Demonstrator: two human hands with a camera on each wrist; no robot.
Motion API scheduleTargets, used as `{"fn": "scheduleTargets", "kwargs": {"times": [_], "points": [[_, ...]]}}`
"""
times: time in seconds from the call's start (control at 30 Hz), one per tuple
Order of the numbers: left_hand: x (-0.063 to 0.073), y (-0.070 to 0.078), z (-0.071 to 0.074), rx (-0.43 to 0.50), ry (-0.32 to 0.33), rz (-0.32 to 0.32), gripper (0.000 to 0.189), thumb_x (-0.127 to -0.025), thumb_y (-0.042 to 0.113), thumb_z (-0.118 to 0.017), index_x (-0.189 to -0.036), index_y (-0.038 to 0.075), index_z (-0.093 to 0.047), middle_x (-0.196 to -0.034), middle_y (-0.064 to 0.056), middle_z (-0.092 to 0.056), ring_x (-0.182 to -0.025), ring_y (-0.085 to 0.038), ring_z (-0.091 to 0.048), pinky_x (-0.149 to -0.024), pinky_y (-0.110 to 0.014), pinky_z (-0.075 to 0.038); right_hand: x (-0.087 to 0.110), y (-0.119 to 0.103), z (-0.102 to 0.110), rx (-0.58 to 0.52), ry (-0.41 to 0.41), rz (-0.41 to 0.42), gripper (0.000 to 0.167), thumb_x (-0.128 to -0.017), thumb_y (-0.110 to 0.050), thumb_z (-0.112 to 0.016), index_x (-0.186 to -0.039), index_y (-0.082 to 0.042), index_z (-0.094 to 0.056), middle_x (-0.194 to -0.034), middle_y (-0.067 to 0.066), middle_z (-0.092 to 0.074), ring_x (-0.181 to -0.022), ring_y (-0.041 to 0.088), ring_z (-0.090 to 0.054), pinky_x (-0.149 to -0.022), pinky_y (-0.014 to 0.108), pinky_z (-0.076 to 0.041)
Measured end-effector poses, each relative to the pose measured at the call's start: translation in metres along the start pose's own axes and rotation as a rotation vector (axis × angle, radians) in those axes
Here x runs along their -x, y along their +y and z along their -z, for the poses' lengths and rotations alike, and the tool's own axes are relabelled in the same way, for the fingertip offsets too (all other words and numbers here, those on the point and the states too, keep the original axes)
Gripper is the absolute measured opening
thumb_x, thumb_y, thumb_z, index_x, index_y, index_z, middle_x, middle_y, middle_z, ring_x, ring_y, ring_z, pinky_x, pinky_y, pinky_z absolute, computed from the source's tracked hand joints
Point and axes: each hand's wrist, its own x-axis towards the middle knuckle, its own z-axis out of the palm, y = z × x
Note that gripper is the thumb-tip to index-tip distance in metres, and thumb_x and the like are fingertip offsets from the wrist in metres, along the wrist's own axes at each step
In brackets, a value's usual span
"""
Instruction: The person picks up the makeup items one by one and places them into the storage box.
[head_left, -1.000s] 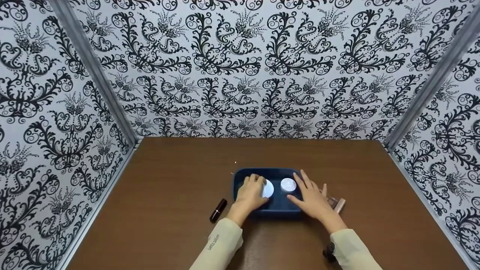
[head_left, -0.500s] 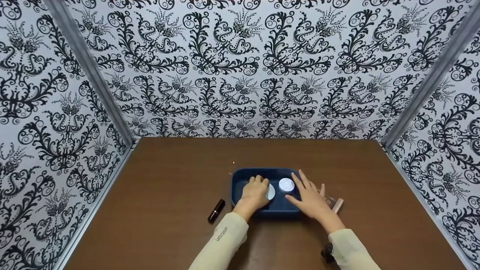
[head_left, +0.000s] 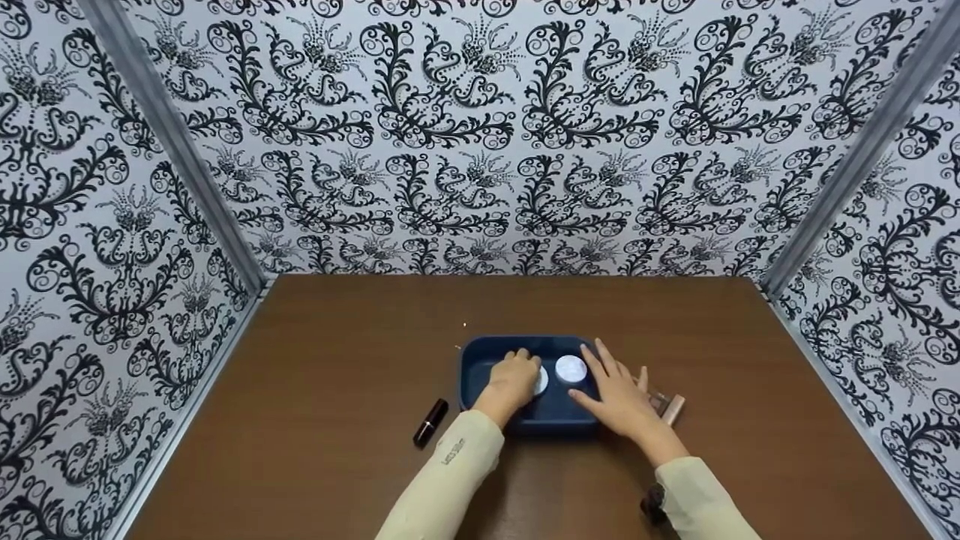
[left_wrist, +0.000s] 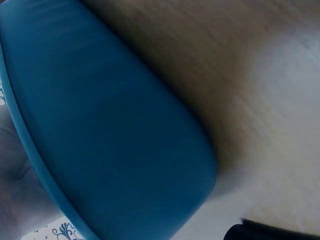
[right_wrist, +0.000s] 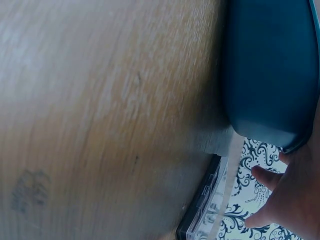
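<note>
Left hand [head_left: 512, 381] is hiding much of a white disc [head_left: 541, 382] inside the blue tray [head_left: 555, 428]; the left wrist view is cutting that hand off. Small pinkish items [head_left: 673, 411] right of the tray are sitting partly behind the right hand [head_left: 619, 397], hard to make out. The disc is showing at the right side of the left hand, whose curled fingers are holding it. Right hand is spreading its fingers wide at the tray's right rim, beside a round white jar [head_left: 571, 368] in the tray. Tray walls are looking smooth, round-cornered; a dark banded tube [head_left: 430, 424] is lying left of the tray on wood-grained table [head_left: 337, 360].
</note>
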Motion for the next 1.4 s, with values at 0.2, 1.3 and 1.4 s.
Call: {"fn": "scheduleTargets", "kwargs": {"times": [0.2, 1.3, 1.4], "points": [[-0.001, 0.0, 0.0, -0.003, 0.034, -0.03, 0.026, -0.09, 0.011, -0.069, -0.116, 0.012, -0.069, -0.114, -0.009, -0.062, -0.103, -0.026, -0.061, -0.08, -0.039, -0.059, -0.002, -0.003, -0.001, 0.011, -0.004, 0.007, 0.082, -0.093, -0.058, -0.059, -0.159, -0.021, -0.028, -0.167, 0.013, -0.018, -0.142, 0.045, -0.039, -0.109, 0.082, -0.01], [0.042, -0.051, 0.058, 0.115, 0.094, -0.088, 0.038, -0.092, 0.035, -0.071, -0.126, 0.02, -0.065, -0.125, -0.003, -0.068, -0.115, -0.025, -0.066, -0.092, -0.043, -0.056, 0.0, 0.0, -0.001, -0.029, -0.01, 0.003, 0.082, -0.094, -0.055, -0.06, -0.159, -0.022, -0.025, -0.168, 0.013, -0.016, -0.143, 0.046, -0.037, -0.109, 0.082, -0.006], [0.05, -0.061, 0.059, 0.103, 0.11, -0.08, 0.038, -0.091, 0.034, -0.071, -0.125, 0.018, -0.065, -0.124, -0.005, -0.068, -0.112, -0.026, -0.067, -0.09, -0.044, -0.057, 0.0, 0.0, -0.001, -0.027, -0.014, 0.001, 0.082, -0.093, -0.055, -0.06, -0.16, -0.022, -0.024, -0.168, 0.013, -0.015, -0.143, 0.046, -0.037, -0.109, 0.082, -0.006]]}}
